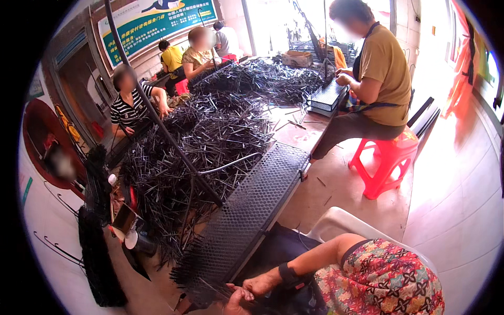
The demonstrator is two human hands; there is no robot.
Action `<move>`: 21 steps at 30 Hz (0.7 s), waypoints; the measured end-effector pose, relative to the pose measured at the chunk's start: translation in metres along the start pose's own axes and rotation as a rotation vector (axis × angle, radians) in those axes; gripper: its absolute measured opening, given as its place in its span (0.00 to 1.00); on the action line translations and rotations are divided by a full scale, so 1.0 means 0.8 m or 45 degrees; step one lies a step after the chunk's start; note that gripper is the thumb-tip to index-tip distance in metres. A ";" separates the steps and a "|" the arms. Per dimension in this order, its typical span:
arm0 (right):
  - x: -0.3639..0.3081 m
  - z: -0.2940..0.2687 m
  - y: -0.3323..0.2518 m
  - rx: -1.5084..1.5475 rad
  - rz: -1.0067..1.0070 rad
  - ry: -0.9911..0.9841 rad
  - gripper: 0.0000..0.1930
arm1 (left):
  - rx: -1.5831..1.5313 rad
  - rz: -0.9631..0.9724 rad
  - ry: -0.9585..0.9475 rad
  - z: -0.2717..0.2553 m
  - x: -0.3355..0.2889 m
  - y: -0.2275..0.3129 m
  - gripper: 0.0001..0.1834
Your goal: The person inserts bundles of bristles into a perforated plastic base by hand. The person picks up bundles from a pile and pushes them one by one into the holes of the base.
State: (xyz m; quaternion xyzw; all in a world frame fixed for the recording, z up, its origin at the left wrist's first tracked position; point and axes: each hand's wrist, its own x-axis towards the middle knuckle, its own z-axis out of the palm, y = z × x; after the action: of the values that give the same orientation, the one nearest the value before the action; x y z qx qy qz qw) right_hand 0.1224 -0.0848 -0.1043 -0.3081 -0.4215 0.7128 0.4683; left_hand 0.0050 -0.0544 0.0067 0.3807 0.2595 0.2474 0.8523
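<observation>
My right hand [262,283], with a dark band at the wrist, is closed close to the near end of a long black perforated rack [257,189]. What its fingers pinch is too small to make out. Right beside it, at the lower edge, my left hand [237,303] is closed around some thin dark strips [212,287] that stick out to the left. More strips [191,262] stand upright in the holes at the rack's near end. A large heap of loose black strips [210,136] covers the table beyond.
A slanted dark pole [163,123] crosses the heap. A person [386,73] on a red stool [386,163] works at another rack [326,97]; several others sit along the far left side. A white chair arm [341,220] is on my right, a dark cup [139,242] at the left.
</observation>
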 end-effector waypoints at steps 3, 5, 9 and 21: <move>0.004 -0.007 0.011 -0.011 -0.033 -0.159 0.05 | -0.037 -0.021 0.031 -0.002 -0.003 -0.001 0.11; -0.006 -0.007 0.003 0.047 0.110 -0.197 0.05 | -0.016 0.024 0.033 0.003 -0.005 0.006 0.09; -0.021 0.013 -0.037 -0.054 0.052 -0.335 0.07 | -0.130 -0.045 0.104 -0.015 0.002 0.003 0.03; -0.025 0.020 -0.024 -0.625 -0.165 -0.209 0.14 | -0.222 -0.058 0.217 -0.007 -0.001 0.032 0.07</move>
State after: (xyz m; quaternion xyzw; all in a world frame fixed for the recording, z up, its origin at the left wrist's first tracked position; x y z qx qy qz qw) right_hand 0.1242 -0.1045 -0.0786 -0.3261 -0.6371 0.5803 0.3885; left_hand -0.0050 -0.0368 0.0232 0.2769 0.3171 0.2809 0.8625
